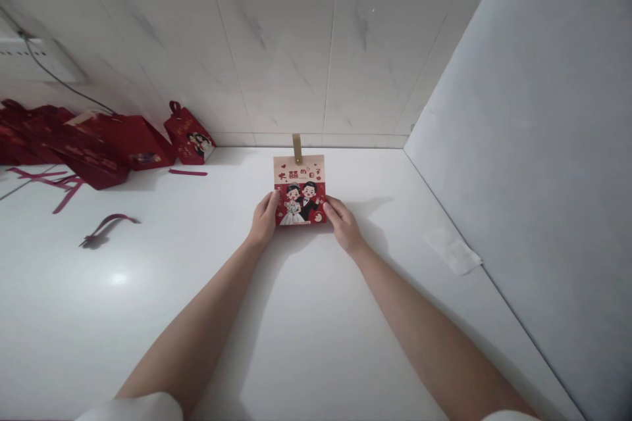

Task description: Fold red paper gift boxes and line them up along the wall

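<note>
A small red and pink gift box [299, 189] with a cartoon bride and groom and a gold tab on top stands on the white table [296, 316]. My left hand [264, 218] grips its left lower edge, fingers curled against the side. My right hand [342, 223] holds the right lower corner the same way. Both arms reach straight forward from the bottom of the view.
A pile of dark red gift bags [93, 141] lies at the far left, one small bag [188, 134] leaning on the tiled wall. Loose maroon ribbons [106, 223] lie nearby. A grey panel [533, 177] bounds the right side, with white tape [454, 251] at its foot.
</note>
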A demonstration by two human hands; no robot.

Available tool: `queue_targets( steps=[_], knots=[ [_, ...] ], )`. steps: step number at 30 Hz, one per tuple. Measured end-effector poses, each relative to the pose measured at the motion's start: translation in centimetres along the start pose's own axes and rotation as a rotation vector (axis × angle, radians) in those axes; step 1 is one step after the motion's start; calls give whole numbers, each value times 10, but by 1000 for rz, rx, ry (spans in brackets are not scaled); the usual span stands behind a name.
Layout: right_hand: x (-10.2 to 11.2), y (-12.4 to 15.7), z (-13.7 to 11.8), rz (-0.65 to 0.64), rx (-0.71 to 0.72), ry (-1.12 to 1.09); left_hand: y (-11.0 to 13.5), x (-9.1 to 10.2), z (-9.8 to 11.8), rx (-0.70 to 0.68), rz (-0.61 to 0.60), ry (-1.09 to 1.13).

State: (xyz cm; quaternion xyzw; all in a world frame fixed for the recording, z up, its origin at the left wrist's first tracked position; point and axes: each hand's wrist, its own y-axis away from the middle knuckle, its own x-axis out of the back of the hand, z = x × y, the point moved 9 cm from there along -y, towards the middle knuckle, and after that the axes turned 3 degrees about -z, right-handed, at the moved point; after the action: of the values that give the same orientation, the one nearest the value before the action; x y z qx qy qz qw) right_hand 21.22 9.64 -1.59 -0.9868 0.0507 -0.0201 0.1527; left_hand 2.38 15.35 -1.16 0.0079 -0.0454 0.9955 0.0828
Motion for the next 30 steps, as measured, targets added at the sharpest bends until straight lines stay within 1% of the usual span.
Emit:
queue_targets(
  steps=[22, 30],
  knots=[
    [3, 0, 2, 9, 3, 11, -1, 0, -3, 3, 17, 5],
    [3, 0, 4, 17, -16, 14, -1, -1, -1, -12, -7, -3]
  ],
)
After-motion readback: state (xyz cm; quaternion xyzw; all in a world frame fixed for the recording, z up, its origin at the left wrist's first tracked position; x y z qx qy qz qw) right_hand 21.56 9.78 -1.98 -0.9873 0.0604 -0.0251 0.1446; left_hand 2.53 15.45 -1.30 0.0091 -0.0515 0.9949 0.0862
